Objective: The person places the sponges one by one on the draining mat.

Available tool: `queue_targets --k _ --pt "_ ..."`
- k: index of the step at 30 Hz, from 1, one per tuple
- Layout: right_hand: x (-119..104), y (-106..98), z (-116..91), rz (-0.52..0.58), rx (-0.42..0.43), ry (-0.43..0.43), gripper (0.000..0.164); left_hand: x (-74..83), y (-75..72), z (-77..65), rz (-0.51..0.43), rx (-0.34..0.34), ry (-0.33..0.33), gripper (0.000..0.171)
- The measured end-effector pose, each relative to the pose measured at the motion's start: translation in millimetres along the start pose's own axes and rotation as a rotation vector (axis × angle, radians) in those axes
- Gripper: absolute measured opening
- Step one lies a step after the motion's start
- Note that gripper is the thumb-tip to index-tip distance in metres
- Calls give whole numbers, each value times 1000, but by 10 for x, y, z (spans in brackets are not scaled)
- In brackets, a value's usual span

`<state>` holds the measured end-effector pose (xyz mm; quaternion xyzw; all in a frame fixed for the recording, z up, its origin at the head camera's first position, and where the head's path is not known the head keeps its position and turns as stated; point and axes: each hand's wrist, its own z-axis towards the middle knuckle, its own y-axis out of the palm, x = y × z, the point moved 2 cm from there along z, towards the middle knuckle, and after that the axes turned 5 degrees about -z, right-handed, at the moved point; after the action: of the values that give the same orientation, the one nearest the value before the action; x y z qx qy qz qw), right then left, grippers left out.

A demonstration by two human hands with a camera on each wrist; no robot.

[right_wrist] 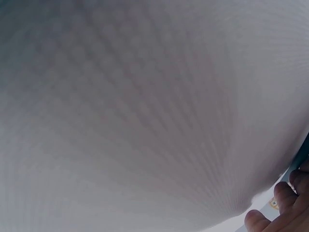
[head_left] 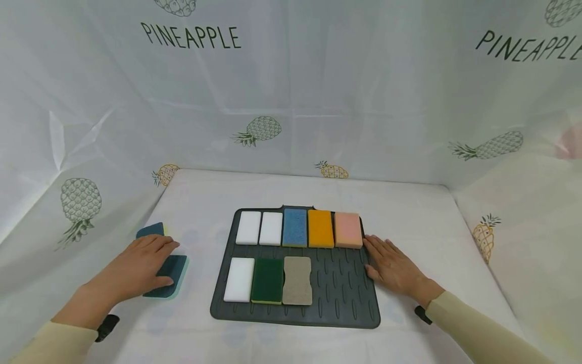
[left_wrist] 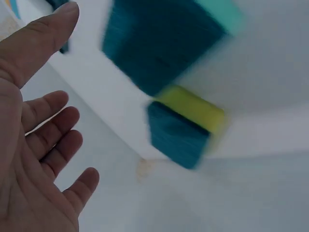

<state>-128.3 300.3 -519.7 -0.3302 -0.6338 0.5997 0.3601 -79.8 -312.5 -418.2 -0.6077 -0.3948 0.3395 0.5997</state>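
Observation:
My left hand (head_left: 143, 263) is over two sponges at the left of the table, its fingers relaxed with nothing between them. Under it, partly hidden, lies a sponge (head_left: 177, 265) with a dark teal top and mint-green base. Just beyond the fingers sits a teal-and-yellow sponge (head_left: 151, 229); the left wrist view shows this teal-and-yellow sponge (left_wrist: 181, 133) blurred. On the other side, my right hand (head_left: 395, 265) lies with loosely straight fingers at the right edge of a dark grey ridged mat (head_left: 345, 288). The right wrist view shows mostly pale cloth and some fingertips (right_wrist: 285, 195).
The mat's back row holds two white sponges (head_left: 248, 227), a blue sponge (head_left: 295, 227), an orange sponge (head_left: 321, 228) and a pink sponge (head_left: 348, 230). Its front row has a white sponge (head_left: 239, 279), a green sponge (head_left: 267, 280) and a grey-beige sponge (head_left: 297, 280). Pineapple-print curtains (head_left: 354, 91) surround the table.

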Motion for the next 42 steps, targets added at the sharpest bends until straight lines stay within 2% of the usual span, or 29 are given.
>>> queue_targets --k 5,15,20,28,31,38,42 --pt "-13 0 -5 7 -2 0 73 -174 76 -155 -10 -23 -41 89" --pt "-11 2 2 9 5 2 72 -262 303 -275 -55 -40 -92 105" --pt "-11 -7 -6 15 28 -6 72 -247 352 -323 -65 -41 -102 108" --pt "9 6 -14 13 10 -9 72 -159 361 -410 -51 71 -79 103" --pt "12 10 -13 13 12 -10 72 -118 364 -440 -45 61 -90 106" --pt "13 13 -7 20 13 -11 72 -85 445 -501 -47 17 -120 126" --pt "18 13 -10 18 11 -10 72 -110 461 -463 -42 66 -110 128"
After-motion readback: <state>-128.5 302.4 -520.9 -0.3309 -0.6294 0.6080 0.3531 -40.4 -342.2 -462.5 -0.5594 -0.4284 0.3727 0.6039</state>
